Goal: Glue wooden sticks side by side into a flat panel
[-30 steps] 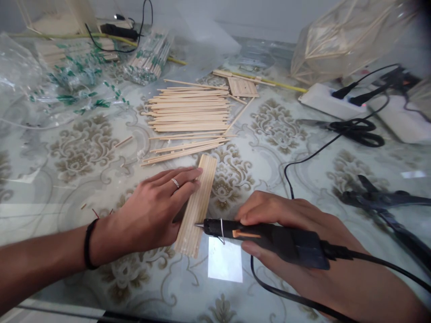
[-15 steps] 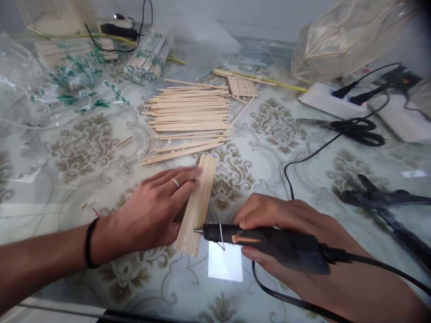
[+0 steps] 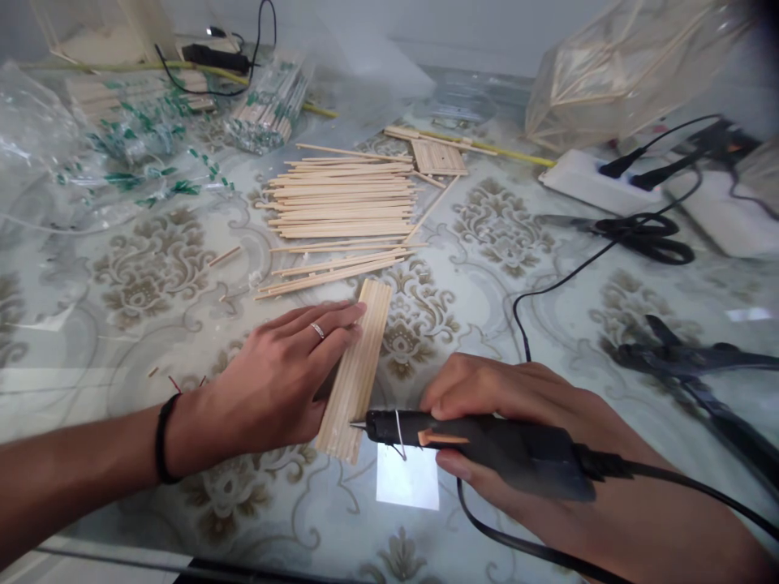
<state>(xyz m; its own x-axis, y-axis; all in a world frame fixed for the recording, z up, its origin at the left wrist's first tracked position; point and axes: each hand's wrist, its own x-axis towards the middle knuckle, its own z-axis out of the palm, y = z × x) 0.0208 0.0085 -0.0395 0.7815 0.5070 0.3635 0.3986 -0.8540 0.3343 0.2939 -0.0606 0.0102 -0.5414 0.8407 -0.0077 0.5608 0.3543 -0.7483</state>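
Under my left hand [image 3: 286, 373] lies a narrow panel of wooden sticks [image 3: 359, 369] set side by side, tilted slightly from upright in the picture. The fingers press on its top and left edge, and the thumb is by its lower left side. My right hand [image 3: 517, 405] is closed around a black glue gun [image 3: 499, 446] with an orange trigger and a thin wire loop near its front. Its metal tip is at the lower right part of the panel; whether it touches, I cannot tell.
Loose wooden sticks [image 3: 344, 199] lie beyond the panel, with a small stick square [image 3: 438, 156] behind. To the right are scissors [image 3: 639, 231], black pliers [image 3: 694, 357] and a white power strip [image 3: 596, 182] with plugged cords. Wrapped sticks [image 3: 268, 101] and plastic wrappers [image 3: 134, 138] lie at back left.
The glue gun's tip has shifted very slightly down along the panel with my right hand. My left hand and the panel look almost unchanged.
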